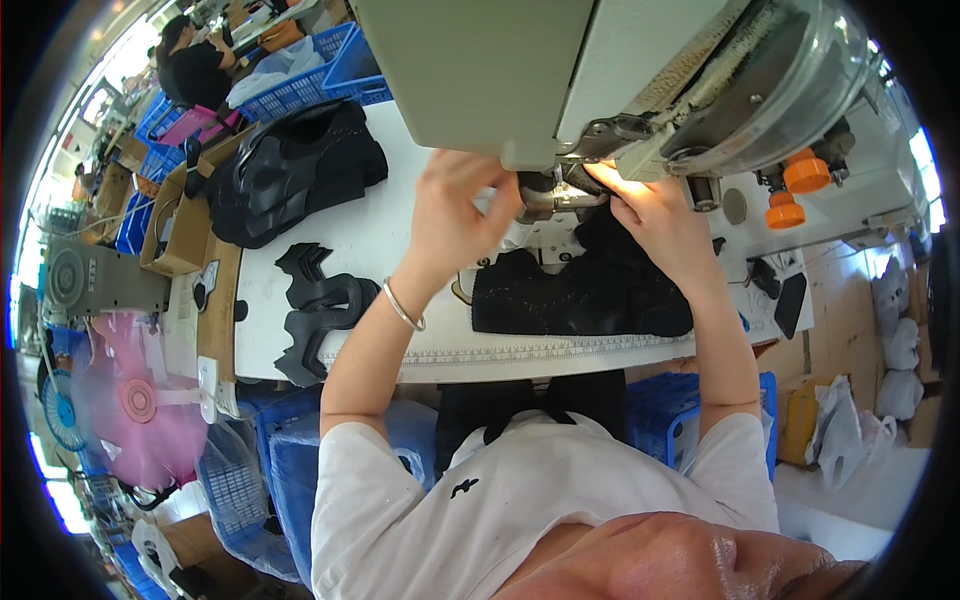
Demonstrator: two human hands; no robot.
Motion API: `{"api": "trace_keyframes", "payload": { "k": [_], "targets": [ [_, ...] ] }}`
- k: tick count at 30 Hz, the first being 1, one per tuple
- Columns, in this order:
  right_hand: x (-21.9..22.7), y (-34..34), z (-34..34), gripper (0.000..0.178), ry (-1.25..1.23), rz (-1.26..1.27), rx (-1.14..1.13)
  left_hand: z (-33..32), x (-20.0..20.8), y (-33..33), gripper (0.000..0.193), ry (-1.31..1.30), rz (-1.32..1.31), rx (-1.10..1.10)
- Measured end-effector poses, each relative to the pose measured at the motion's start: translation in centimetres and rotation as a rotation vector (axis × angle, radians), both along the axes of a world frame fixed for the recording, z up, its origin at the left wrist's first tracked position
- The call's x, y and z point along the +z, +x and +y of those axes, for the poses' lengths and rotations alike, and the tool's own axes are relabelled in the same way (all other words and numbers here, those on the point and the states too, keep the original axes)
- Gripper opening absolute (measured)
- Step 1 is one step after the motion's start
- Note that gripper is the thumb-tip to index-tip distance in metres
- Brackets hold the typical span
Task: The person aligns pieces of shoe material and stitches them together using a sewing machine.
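Note:
My left hand (458,212), with a bangle on its wrist, is at the left side of the sewing machine head (480,80). Its fingers are blurred and partly hidden by the housing. Under the machine's lamp, my right hand (655,222) grips a piece of black material (605,232) close to the metal working parts (560,195). Large black cut pieces (560,300) with light stitch lines or dots lie on the white table (420,345) below my hands. Whether these join the piece in my right hand I cannot tell.
Stacked black shoe-upper pieces (295,175) lie at the far left, smaller cut pieces (320,310) nearer. Orange knobs (785,210) stick out at right, above a dark phone-like slab (790,305). Blue crates (665,415) and a pink fan (138,400) flank me. Another person (195,70) sits far left.

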State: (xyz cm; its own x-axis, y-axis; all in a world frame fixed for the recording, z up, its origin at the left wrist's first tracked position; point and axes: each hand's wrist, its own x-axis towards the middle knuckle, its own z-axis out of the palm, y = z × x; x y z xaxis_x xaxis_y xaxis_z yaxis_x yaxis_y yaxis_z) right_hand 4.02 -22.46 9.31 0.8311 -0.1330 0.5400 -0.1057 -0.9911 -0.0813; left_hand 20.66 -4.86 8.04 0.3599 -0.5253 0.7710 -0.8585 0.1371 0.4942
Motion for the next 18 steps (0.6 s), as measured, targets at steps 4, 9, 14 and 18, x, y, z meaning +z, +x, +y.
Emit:
{"api": "trace_keyframes", "payload": {
  "k": [4, 9, 14, 18],
  "targets": [
    [-0.3, -0.1, -0.5, 0.044, 0.019, 0.142, -0.104, -2.3, 1.1, 3.7, 0.014, 0.314, -0.073, 0.142],
    [-0.4, -0.3, 2.2, 0.035, 0.167, -0.139, -0.029, -1.5, 0.5, 5.1, 0.015, 0.232, 0.125, 0.037],
    [-6.1, -1.4, 6.8, 0.028, 1.272, -0.189, 0.319, 6.8, -1.3, -8.2, 0.079, -0.253, 0.911, -0.099],
    [-5.4, 1.2, 9.1, 0.025, 1.827, 0.072, 0.404, 13.6, -1.2, -13.0, 0.069, 0.474, 1.145, -0.311]
  ]
}}
